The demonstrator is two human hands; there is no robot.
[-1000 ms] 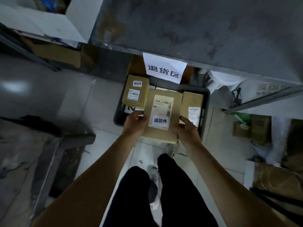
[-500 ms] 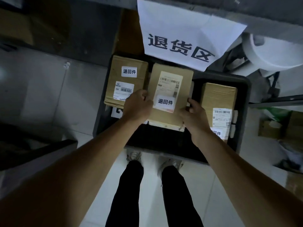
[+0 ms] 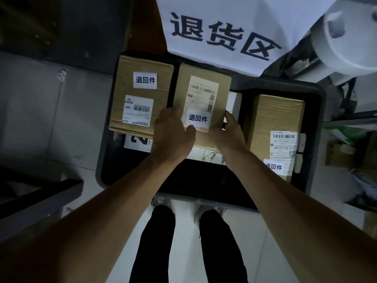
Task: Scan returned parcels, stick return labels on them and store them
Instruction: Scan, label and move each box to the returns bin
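both hands are on the middle parcel (image 3: 201, 103), a brown cardboard box sitting over the dark plastic crate (image 3: 310, 127) on the floor; left hand (image 3: 173, 133) is wrapped round the near left corner with the thumb lying across the top, right at the edge of the white return label (image 3: 197, 118); right hand (image 3: 228, 132) is clamped on the near right edge, fingers curled over the side; so each hand is closed on that box, neither one spread wide; the return label reads 退回件 and sits on the lower end of the shipping label (image 3: 203, 94) with its barcode; can't tell if the box is already resting on something or is still carried, though some white packaging (image 3: 206, 155) shows just under its near end; left parcel (image 3: 140, 94) lies just beside it in the crate, same brown card, with its own 退回件 sticker and a barcode label, partly on top of a white box (image 3: 137, 141) with black print; right parcel (image 3: 275, 127) lies apart from the middle one along the crate's right wall, also labelled 退回件 near its front end; white paper sign (image 3: 224, 31) reading 退货区 hangs over the crate's far edge; dark trouser legs (image 3: 157, 242) and pale shoes (image 3: 206, 211) show on the light tiled floor (image 3: 51, 119) in front of the crate
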